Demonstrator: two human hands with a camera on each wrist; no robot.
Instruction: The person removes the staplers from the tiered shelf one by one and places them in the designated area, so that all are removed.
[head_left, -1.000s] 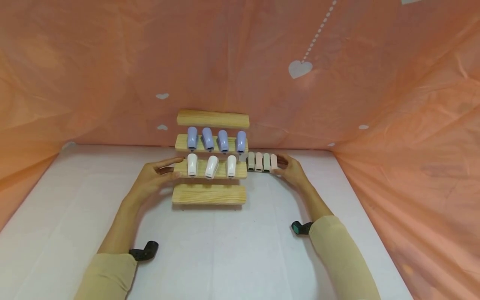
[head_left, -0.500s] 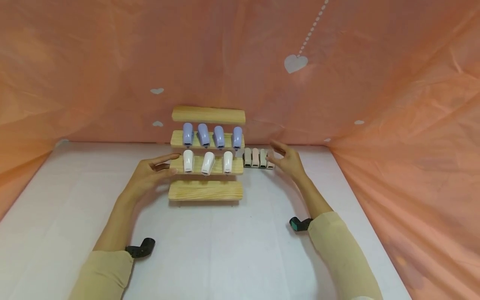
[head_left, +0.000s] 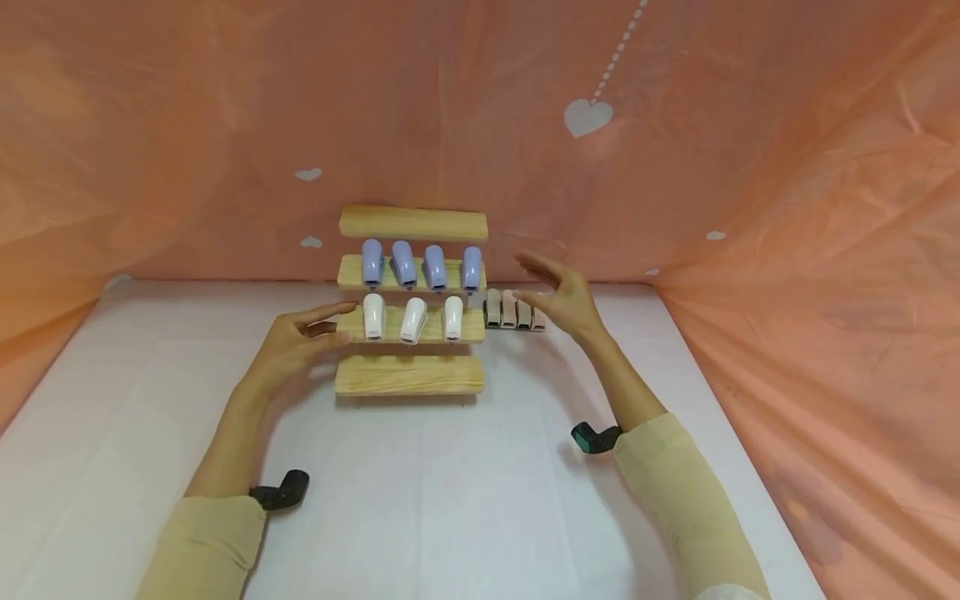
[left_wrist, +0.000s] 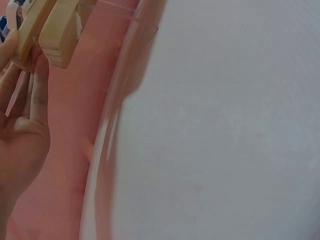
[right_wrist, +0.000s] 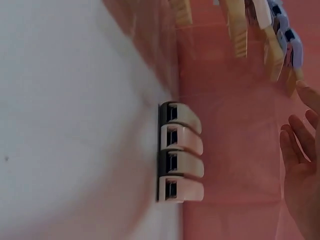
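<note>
A tiered wooden display rack (head_left: 409, 375) holds a row of purple mini staplers (head_left: 402, 263) and, one tier below, three white mini staplers (head_left: 413, 321). My left hand (head_left: 296, 346) pinches the left end of the tier with the white staplers, thumb and fingers on either side of the board (left_wrist: 31, 30). To the rack's right, a row of small green-grey and pink staplers (right_wrist: 182, 162) stands side by side on the table. Over that row my right hand (head_left: 572, 304) is raised with fingers spread and holds nothing; in the head view it partly hides the rightmost staplers.
The white tabletop (head_left: 450, 483) spreads in front of the rack. Behind and at both sides hangs an orange-pink cloth (head_left: 675, 150) with white hearts. The top tier (head_left: 413, 222) and the lowest tier bear no staplers.
My right hand has let go of the right end of the small stapler row and risen up and leftward over it. The left hand keeps its place on the rack. The head view has shifted slightly.
</note>
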